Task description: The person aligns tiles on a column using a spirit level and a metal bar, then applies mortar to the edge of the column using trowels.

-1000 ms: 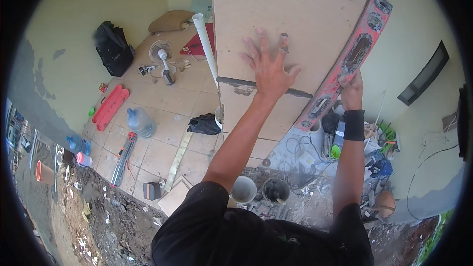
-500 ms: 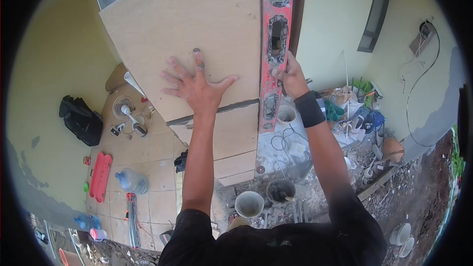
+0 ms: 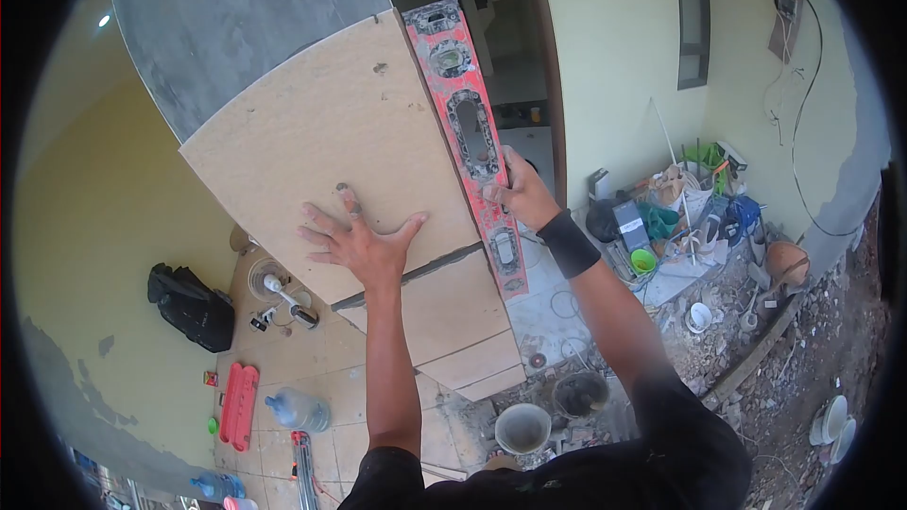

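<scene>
My left hand (image 3: 364, 244) lies on a large beige tile (image 3: 302, 123) on the column, palm down with fingers spread. Along the tile's right edge runs a long red spirit level (image 3: 459, 83), smeared with mortar. My right hand (image 3: 525, 191) grips its outer edge, thumb on the front face and fingers hidden behind. A dark gap separates the large tile from a lower tile (image 3: 458, 314). Above the large tile is bare grey cement (image 3: 255, 28).
Two buckets, one pale (image 3: 522, 429) and one dark (image 3: 581, 394), stand near my body. At left are a black bag (image 3: 191, 308), a red case (image 3: 238, 406), a water bottle (image 3: 299, 410) and a tile cutter (image 3: 304, 472). Rubble and a pile of tools (image 3: 694, 217) lie at right.
My view has tilted upward and turned, showing more grey cement and the doorway. Both hands keep their places, the left on the tile and the right on the spirit level.
</scene>
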`<state>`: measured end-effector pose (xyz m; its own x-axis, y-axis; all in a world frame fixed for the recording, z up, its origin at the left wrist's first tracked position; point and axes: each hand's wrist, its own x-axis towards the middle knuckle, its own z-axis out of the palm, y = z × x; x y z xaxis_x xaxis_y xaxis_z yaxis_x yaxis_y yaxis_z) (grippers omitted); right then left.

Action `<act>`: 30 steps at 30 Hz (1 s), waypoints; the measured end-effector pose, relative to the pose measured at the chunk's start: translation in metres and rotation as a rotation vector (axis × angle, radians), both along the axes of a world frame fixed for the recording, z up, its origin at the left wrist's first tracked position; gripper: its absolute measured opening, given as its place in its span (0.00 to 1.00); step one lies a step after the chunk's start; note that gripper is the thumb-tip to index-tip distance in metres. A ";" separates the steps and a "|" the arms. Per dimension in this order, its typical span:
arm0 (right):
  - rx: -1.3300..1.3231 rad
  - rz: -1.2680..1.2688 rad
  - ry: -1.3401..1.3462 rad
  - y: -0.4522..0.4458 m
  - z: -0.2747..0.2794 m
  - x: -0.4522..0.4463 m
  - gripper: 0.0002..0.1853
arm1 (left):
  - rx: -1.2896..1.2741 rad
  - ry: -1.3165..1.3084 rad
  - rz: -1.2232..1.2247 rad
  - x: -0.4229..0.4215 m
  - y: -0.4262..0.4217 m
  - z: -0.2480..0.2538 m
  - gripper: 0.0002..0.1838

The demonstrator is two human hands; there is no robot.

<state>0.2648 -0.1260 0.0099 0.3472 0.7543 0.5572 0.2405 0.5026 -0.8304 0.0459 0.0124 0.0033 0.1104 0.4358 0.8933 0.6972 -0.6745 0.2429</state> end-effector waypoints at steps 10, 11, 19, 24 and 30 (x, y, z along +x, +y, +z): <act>0.038 -0.022 -0.058 0.002 -0.002 0.001 0.28 | 0.002 0.012 0.046 0.002 0.000 0.000 0.72; 0.042 -0.021 -0.046 0.003 -0.002 0.001 0.28 | 0.005 0.009 0.049 0.001 0.000 0.001 0.72; 0.101 -0.040 -0.038 0.008 -0.003 0.003 0.31 | 0.012 0.010 0.048 0.001 -0.001 0.002 0.72; -0.030 0.017 -0.028 0.002 -0.001 0.004 0.31 | 0.009 -0.002 0.039 0.002 -0.002 -0.001 0.71; 0.020 -0.037 -0.042 0.002 -0.001 0.001 0.31 | 0.018 -0.001 0.040 0.002 0.002 0.002 0.72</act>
